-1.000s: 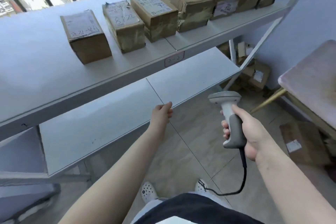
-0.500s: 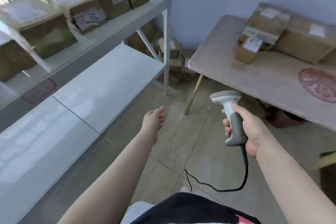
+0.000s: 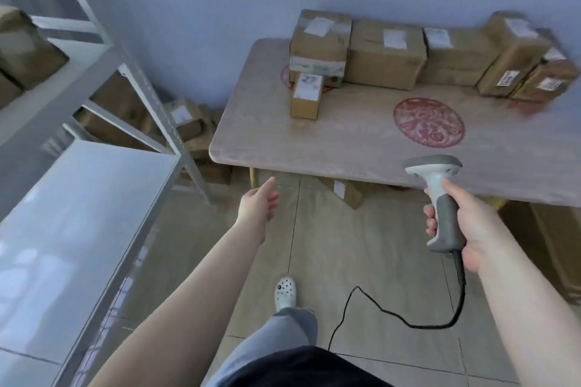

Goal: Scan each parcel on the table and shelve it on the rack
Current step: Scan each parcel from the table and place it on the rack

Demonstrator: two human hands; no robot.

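Several brown cardboard parcels stand along the far edge of the pale table [image 3: 345,148], among them a small parcel [image 3: 306,95] standing apart in front, a taped box [image 3: 319,38] behind it and a wide box [image 3: 385,55]. My right hand [image 3: 471,223] grips a white and grey barcode scanner [image 3: 438,198] over the table's near edge, its black cable hanging to the floor. My left hand [image 3: 259,203] is empty with fingers apart, in the air short of the table's near left corner. The white metal rack [image 3: 85,198] fills the left side.
Parcels sit on the rack's upper shelf [image 3: 19,50]. More cardboard boxes lie on the floor behind the rack [image 3: 185,122] and under the table [image 3: 344,193]. A red round emblem [image 3: 429,121] marks the tabletop. My foot in a white clog [image 3: 285,292] is on the tiled floor.
My view has swung right from the rack to the table, so the table's parcels are now in front. Both hands keep their pose, the scanner still held in the right.
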